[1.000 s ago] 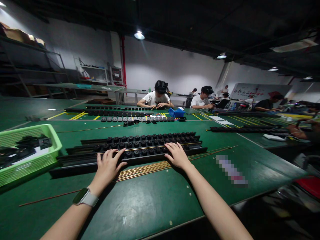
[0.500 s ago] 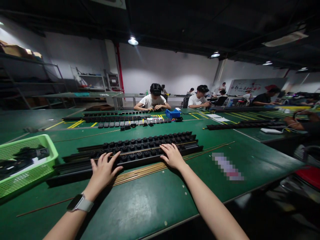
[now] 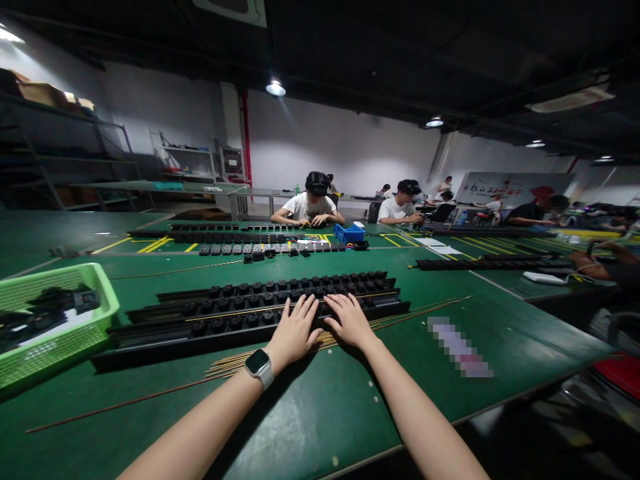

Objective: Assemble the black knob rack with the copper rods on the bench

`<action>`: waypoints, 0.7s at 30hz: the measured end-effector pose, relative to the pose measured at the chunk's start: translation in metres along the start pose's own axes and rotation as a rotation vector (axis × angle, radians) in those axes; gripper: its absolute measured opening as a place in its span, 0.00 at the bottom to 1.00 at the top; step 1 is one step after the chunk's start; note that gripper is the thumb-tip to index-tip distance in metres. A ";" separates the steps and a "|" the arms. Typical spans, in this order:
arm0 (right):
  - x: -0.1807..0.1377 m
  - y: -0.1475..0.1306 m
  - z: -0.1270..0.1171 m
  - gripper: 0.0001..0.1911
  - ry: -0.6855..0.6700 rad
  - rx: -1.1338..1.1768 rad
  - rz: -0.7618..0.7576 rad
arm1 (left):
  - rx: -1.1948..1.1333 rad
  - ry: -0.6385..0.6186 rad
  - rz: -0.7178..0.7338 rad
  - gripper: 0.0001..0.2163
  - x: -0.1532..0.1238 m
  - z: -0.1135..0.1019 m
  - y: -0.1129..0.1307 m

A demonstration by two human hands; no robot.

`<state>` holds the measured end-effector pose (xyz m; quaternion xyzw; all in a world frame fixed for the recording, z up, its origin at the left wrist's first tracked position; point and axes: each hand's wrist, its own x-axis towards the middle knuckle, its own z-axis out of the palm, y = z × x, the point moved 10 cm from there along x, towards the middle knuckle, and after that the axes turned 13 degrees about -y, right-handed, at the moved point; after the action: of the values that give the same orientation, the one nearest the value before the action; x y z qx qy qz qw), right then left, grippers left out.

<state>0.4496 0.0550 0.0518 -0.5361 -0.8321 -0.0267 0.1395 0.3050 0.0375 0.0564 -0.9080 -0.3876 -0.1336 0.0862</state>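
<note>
Several long black rails [image 3: 170,346] lie side by side on the green table, with rows of round black parts [image 3: 235,323] in them. A thin brass rod [image 3: 220,315] runs lengthwise over the front row. My left hand [image 3: 295,329] rests palm down on the front rail, fingers stretched over the rod. Beside it, my right hand [image 3: 349,321] lies on the same rail with its fingers spread. Whether either hand presses on the rod is hidden under the fingers. A bundle of brass rods [image 3: 227,365] lies on the table in front of the rails, partly under my hands.
A green plastic basket [image 3: 60,341] with black parts stands at the left. A single brownish rod [image 3: 115,405] lies near the front. Across the table, a blue bin [image 3: 349,233] sits by more black strips [image 3: 270,248], and co-workers [image 3: 307,208] are seated beyond.
My left hand has slid right along the front rail, from its left part to beside my right hand. The right hand has stayed nearly in place. The view has shifted slightly.
</note>
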 end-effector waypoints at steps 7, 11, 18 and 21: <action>-0.001 0.000 0.001 0.34 0.009 0.001 0.009 | -0.020 0.051 -0.067 0.31 0.003 0.009 -0.003; -0.002 0.005 0.000 0.33 0.010 0.002 0.065 | -0.042 0.054 -0.075 0.31 0.002 0.007 -0.003; -0.006 0.026 -0.005 0.30 0.043 0.002 0.135 | -0.045 0.087 -0.063 0.31 0.001 0.009 -0.003; -0.008 0.034 -0.005 0.30 0.045 0.007 0.156 | -0.050 0.089 -0.063 0.30 0.000 0.008 -0.003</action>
<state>0.4843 0.0614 0.0506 -0.5981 -0.7846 -0.0249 0.1614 0.3039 0.0420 0.0487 -0.8904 -0.4081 -0.1864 0.0765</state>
